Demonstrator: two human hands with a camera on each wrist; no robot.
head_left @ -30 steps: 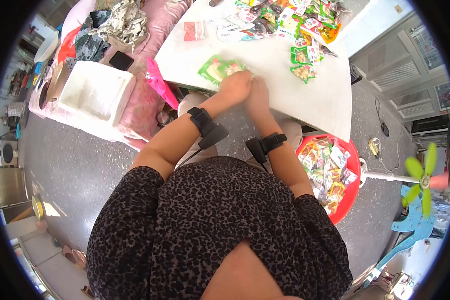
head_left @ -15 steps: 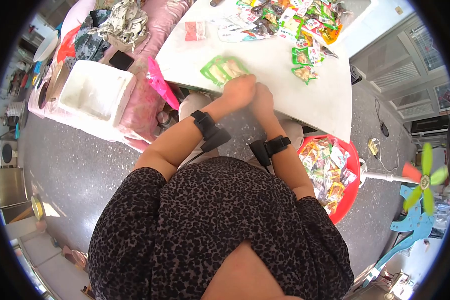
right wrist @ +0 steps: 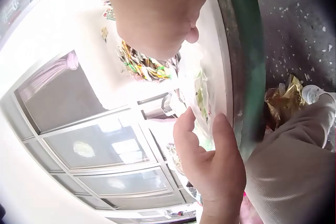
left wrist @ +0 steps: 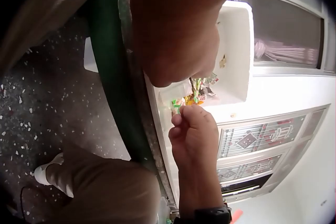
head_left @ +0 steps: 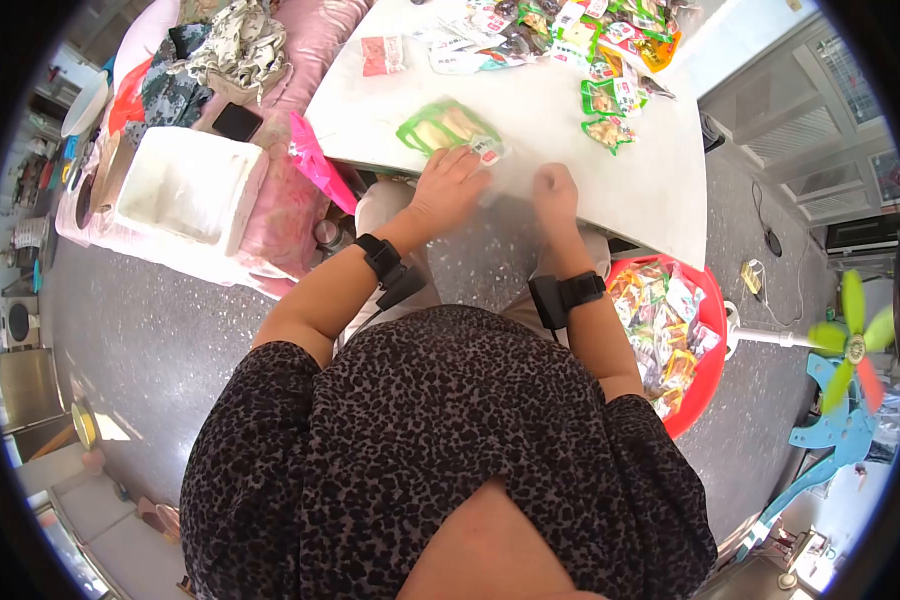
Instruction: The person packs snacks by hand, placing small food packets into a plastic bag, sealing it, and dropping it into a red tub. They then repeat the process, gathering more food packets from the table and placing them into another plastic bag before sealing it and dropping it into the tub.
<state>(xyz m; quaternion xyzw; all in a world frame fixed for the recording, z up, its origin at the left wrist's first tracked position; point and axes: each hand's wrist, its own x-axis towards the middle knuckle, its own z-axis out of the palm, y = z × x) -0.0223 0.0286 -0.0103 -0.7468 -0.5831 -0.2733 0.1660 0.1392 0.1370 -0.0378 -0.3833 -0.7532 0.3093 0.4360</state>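
A clear packet with green edging [head_left: 448, 125] lies on the white table [head_left: 540, 140], with pale pieces inside. My left hand [head_left: 450, 188] is at its near edge, fingers extended over the plastic beside a small printed label. In the right wrist view that left hand [right wrist: 212, 155] has its thumb spread from the fingers, and clear plastic [right wrist: 198, 90] shows beyond them. My right hand [head_left: 556, 195] is apart from the packet, above the table's front edge. The left wrist view shows the right hand's [left wrist: 194, 134] fingers curled in, with nothing visible in them.
Many snack packets [head_left: 610, 40] are heaped at the table's far side, and two green ones [head_left: 608, 130] lie nearer. A flat red packet [head_left: 382, 56] sits at left. Beside my right arm stands a red basin [head_left: 712, 300] full of packets. A white foam box [head_left: 185, 185] is at left.
My hands, together at the packet's near edge before, have moved apart. The left now lies over the packet's edge; the right has shifted right. The label near the left fingers has come into view.
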